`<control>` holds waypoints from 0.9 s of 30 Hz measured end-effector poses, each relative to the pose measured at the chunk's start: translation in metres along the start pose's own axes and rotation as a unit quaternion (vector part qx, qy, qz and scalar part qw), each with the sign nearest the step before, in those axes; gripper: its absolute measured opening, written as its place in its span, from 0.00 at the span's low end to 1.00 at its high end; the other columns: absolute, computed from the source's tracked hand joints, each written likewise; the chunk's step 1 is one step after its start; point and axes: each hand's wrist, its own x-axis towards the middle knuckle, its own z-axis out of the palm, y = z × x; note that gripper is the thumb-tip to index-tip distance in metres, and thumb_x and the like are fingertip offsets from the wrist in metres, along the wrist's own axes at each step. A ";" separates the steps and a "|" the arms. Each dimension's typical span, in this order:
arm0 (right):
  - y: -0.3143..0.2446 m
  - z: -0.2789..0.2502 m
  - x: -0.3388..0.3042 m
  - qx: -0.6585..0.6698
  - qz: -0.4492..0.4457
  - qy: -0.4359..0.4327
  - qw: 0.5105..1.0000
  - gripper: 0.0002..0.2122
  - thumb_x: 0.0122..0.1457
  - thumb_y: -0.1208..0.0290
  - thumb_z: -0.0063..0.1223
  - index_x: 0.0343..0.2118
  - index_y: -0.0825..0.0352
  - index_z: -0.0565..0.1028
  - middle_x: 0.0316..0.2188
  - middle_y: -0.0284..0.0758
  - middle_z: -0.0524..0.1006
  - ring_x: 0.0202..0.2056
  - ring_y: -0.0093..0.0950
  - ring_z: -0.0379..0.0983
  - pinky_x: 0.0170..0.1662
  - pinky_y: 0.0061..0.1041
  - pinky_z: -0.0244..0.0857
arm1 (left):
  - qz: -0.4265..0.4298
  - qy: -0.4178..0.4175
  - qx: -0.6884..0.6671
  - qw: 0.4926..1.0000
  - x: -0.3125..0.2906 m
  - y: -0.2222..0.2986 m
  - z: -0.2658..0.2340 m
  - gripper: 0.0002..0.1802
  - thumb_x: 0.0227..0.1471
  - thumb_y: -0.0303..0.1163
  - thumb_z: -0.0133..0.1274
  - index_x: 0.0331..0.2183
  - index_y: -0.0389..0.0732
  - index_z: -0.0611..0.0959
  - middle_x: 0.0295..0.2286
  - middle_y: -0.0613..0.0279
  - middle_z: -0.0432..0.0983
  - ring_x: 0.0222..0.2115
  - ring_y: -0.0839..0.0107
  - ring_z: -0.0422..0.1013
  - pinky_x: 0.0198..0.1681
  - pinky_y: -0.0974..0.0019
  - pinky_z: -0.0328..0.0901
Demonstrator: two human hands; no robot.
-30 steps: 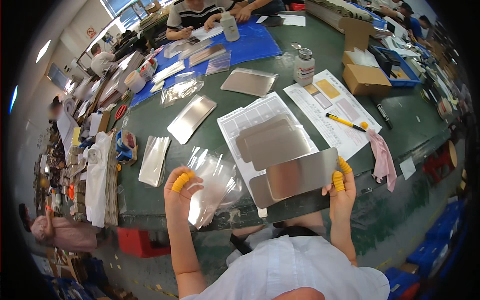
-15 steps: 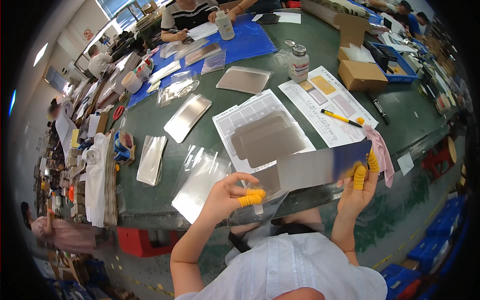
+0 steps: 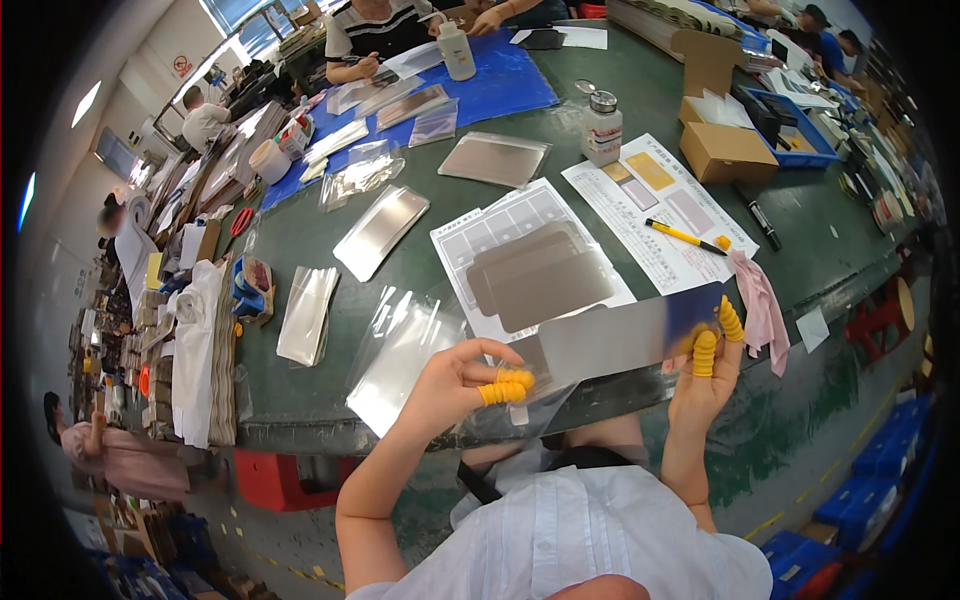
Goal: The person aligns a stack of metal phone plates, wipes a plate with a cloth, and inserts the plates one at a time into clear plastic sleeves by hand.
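Note:
A shiny, mirror-like metal plate (image 3: 610, 342) is in my right hand (image 3: 702, 392), its right end gripped between fingers in yellow finger cots. My left hand (image 3: 452, 388), also with yellow finger cots, pinches a clear plastic sleeve (image 3: 556, 400) at the table's front edge. The plate's left end lies over or inside the sleeve; I cannot tell which. Just beyond, dark grey plates (image 3: 548, 280) overlap on a printed sheet (image 3: 500, 222). Left of them lies a bright plate in clear film (image 3: 405, 365).
More wrapped plates (image 3: 380, 235) lie across the green table (image 3: 300, 225). A pump bottle (image 3: 602, 130), a yellow pen (image 3: 686, 237), a black marker (image 3: 764, 225), a pink cloth (image 3: 758, 312) and a cardboard box (image 3: 728, 152) are at the right. People sit opposite.
My right hand has moved left with the metal plate, bringing its left end closer to my left hand. My left hand keeps its pinch on the sleeve, nearly still.

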 end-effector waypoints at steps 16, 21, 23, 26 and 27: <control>0.003 0.000 0.003 -0.137 0.074 -0.123 0.980 0.17 0.60 0.76 0.46 0.53 0.70 0.65 0.33 0.29 0.72 0.25 0.13 0.63 0.30 0.11 0.61 | -0.010 -0.057 -0.013 0.998 0.018 0.000 -0.006 0.16 0.51 0.19 0.48 0.43 0.34 0.78 0.34 0.61 0.77 0.34 0.78 0.72 0.38 0.75 0.66; 0.003 0.005 -0.003 -0.246 0.039 -0.193 0.949 0.16 0.58 0.78 0.48 0.50 0.70 0.69 0.38 0.33 0.75 0.31 0.17 0.69 0.35 0.16 0.64 | 0.032 -0.077 0.002 0.997 0.032 0.003 0.003 0.14 0.53 0.23 0.46 0.41 0.36 0.80 0.34 0.66 0.77 0.33 0.82 0.70 0.35 0.80 0.64; -0.002 0.020 -0.010 -0.266 0.083 -0.184 0.943 0.14 0.54 0.80 0.52 0.45 0.71 0.72 0.37 0.37 0.77 0.37 0.22 0.73 0.41 0.21 0.66 | 0.024 -0.063 -0.011 0.998 0.038 0.006 0.008 0.13 0.53 0.25 0.47 0.40 0.36 0.81 0.33 0.66 0.77 0.32 0.83 0.69 0.35 0.80 0.63; 0.005 0.019 -0.009 -0.293 0.010 -0.174 0.940 0.14 0.54 0.78 0.54 0.44 0.71 0.73 0.36 0.38 0.77 0.35 0.23 0.73 0.39 0.21 0.66 | 0.016 -0.047 -0.033 0.998 0.043 0.015 0.014 0.12 0.53 0.28 0.49 0.40 0.35 0.81 0.33 0.66 0.77 0.32 0.82 0.69 0.37 0.79 0.63; 0.002 0.020 -0.009 -0.293 0.010 -0.174 0.940 0.14 0.54 0.78 0.54 0.44 0.71 0.73 0.36 0.38 0.77 0.35 0.23 0.73 0.39 0.21 0.66 | 0.016 -0.046 -0.044 0.998 0.045 0.019 0.015 0.12 0.53 0.28 0.49 0.40 0.34 0.81 0.33 0.65 0.77 0.34 0.81 0.70 0.38 0.78 0.63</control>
